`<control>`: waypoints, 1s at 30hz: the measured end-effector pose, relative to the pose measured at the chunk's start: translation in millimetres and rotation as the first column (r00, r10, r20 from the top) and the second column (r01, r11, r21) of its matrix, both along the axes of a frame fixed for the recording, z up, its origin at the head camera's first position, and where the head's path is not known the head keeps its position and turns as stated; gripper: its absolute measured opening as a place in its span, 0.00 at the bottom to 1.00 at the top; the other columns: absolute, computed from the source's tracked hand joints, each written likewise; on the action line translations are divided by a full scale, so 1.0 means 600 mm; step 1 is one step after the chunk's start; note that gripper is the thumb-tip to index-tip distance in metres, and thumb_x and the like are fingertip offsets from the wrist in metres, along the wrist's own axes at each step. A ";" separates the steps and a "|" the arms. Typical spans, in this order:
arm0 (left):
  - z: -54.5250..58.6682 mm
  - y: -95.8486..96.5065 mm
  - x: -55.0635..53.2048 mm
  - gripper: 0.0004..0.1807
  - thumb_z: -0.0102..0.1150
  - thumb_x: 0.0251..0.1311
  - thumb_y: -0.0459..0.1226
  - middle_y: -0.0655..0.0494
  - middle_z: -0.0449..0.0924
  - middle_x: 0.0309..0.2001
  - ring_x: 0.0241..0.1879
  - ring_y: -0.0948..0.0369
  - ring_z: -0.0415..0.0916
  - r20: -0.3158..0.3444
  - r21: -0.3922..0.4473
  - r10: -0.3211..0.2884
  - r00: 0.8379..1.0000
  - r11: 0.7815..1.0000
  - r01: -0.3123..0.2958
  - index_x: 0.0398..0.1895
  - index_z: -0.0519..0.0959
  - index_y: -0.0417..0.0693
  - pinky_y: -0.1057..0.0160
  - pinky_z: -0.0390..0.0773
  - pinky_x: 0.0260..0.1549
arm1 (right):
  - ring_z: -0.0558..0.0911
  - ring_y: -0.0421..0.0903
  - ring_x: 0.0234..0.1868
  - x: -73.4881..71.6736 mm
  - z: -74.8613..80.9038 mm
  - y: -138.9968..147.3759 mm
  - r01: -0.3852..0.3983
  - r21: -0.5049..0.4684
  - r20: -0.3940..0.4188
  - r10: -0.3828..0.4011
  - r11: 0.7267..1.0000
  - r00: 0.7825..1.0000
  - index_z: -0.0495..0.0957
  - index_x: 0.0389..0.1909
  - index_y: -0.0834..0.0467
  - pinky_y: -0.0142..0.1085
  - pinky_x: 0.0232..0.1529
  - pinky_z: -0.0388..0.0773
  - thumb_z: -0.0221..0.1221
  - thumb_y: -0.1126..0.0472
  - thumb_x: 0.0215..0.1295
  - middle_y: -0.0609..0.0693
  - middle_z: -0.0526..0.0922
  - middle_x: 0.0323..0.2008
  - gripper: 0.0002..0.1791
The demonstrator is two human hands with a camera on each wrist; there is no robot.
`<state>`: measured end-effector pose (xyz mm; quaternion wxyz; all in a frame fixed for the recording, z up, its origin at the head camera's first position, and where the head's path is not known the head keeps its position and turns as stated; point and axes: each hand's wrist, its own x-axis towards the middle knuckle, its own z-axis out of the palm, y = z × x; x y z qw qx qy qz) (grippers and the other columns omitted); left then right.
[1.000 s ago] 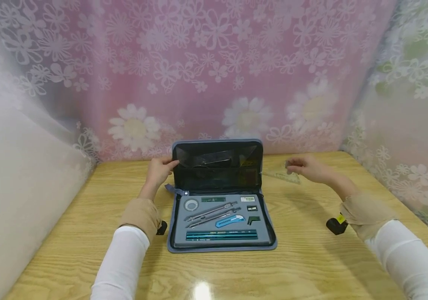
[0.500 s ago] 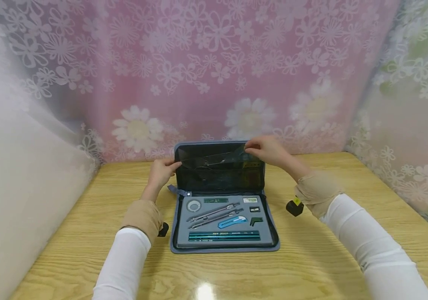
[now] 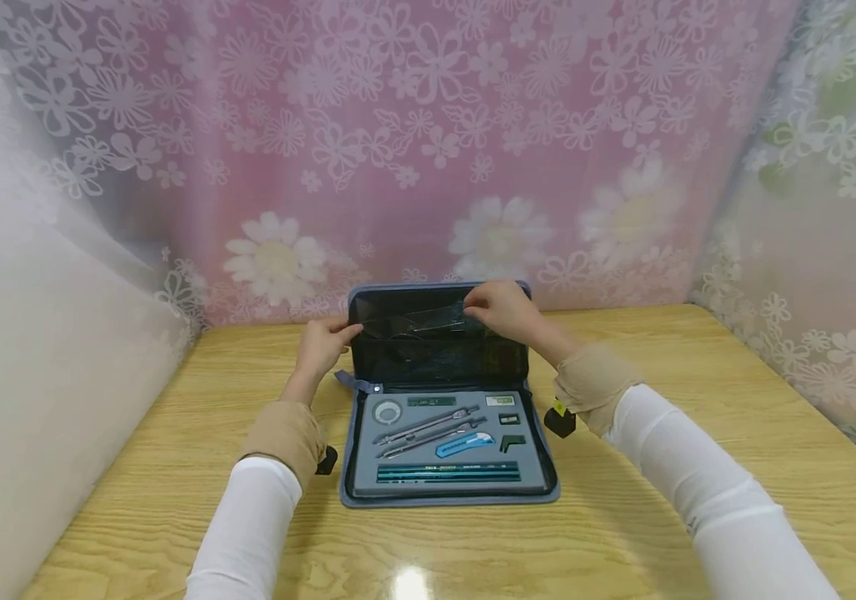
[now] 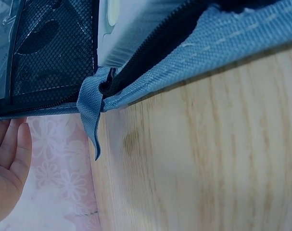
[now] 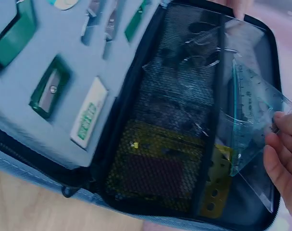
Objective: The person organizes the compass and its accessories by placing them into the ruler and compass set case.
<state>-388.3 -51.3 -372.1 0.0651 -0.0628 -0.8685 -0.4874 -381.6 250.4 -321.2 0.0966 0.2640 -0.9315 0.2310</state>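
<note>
A zipped drawing-set case (image 3: pixel 450 501) lies open, its lid raised at the back. My left hand (image 3: pixel 320 346) holds the lid's left edge, thumb in front; in the left wrist view its fingers (image 4: pixel 13 149) lie behind the edge. My right hand (image 3: pixel 503 310) pinches a clear set square (image 5: pixel 246 98) by one corner, in front of the lid's upper right part. The set square's scaled edge lies along the top of the mesh pocket (image 5: pixel 172 91); whether it is inside the pocket I cannot tell. Other clear plastic pieces show in the lid.
The case's grey insert holds pencils (image 3: pixel 448 472), a blue cutter knife (image 3: pixel 465 445), compasses (image 3: pixel 428 432), a tape roll (image 3: pixel 386 412), a sharpener (image 5: pixel 50 89) and an eraser (image 5: pixel 89 113). A fabric tab (image 4: pixel 91 108) hangs at the hinge. A floral curtain (image 3: pixel 428 167) stands behind the table (image 3: pixel 172 500).
My right hand has moved left with the set square, from over the table right of the case to the front of the lid. My left hand stays on the lid's edge.
</note>
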 end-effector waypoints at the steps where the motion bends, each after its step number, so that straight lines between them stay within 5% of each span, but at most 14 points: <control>1: -0.001 0.000 -0.001 0.15 0.58 0.61 0.41 0.44 0.81 0.43 0.38 0.52 0.79 0.000 0.001 0.001 1.000 1.000 -0.001 0.45 0.82 0.40 0.58 0.80 0.36 | 0.81 0.50 0.39 0.001 -0.003 -0.004 0.006 0.014 0.001 -0.006 1.000 1.000 0.82 0.41 0.63 0.44 0.42 0.77 0.58 0.63 0.63 0.56 0.83 0.38 0.10; 10: 0.000 0.000 0.001 0.15 0.58 0.61 0.41 0.45 0.81 0.44 0.38 0.52 0.79 0.010 -0.002 0.009 1.000 1.000 -0.009 0.46 0.82 0.40 0.58 0.79 0.37 | 0.81 0.46 0.30 0.010 -0.036 -0.034 0.040 0.125 -0.041 -0.035 0.991 0.999 0.82 0.38 0.62 0.41 0.36 0.78 0.57 0.61 0.64 0.53 0.84 0.32 0.09; 17: 0.003 -0.001 -0.001 0.16 0.58 0.61 0.42 0.44 0.81 0.44 0.37 0.51 0.80 0.017 -0.011 0.005 1.000 1.000 -0.005 0.46 0.82 0.40 0.57 0.79 0.37 | 0.81 0.48 0.29 0.024 -0.055 -0.050 0.107 0.261 -0.227 -0.046 0.959 0.973 0.84 0.31 0.59 0.42 0.30 0.79 0.60 0.59 0.61 0.52 0.81 0.27 0.08; 23: 0.006 -0.001 0.000 0.15 0.58 0.61 0.41 0.43 0.81 0.43 0.36 0.51 0.80 -0.003 -0.022 0.001 1.000 1.000 -0.002 0.45 0.82 0.39 0.57 0.79 0.37 | 0.79 0.50 0.28 0.032 -0.057 -0.055 0.149 0.343 -0.305 -0.040 0.927 0.951 0.83 0.30 0.59 0.43 0.26 0.78 0.59 0.59 0.62 0.52 0.77 0.26 0.09; 25: 0.006 -0.001 0.001 0.15 0.58 0.61 0.40 0.43 0.81 0.43 0.37 0.51 0.80 -0.006 -0.021 0.000 1.000 1.000 0.000 0.45 0.82 0.39 0.57 0.79 0.37 | 0.79 0.50 0.28 0.035 -0.055 -0.050 0.157 0.301 -0.372 -0.036 0.941 0.927 0.83 0.30 0.60 0.44 0.25 0.78 0.58 0.59 0.63 0.52 0.77 0.26 0.09; 30: 0.006 0.001 0.000 0.14 0.58 0.61 0.40 0.44 0.82 0.41 0.35 0.52 0.80 -0.030 -0.056 -0.007 1.000 0.998 0.005 0.43 0.82 0.40 0.57 0.79 0.35 | 0.79 0.53 0.35 0.031 -0.029 -0.004 0.169 0.083 -0.563 -0.094 0.982 0.821 0.81 0.37 0.61 0.46 0.27 0.78 0.60 0.58 0.61 0.55 0.80 0.33 0.10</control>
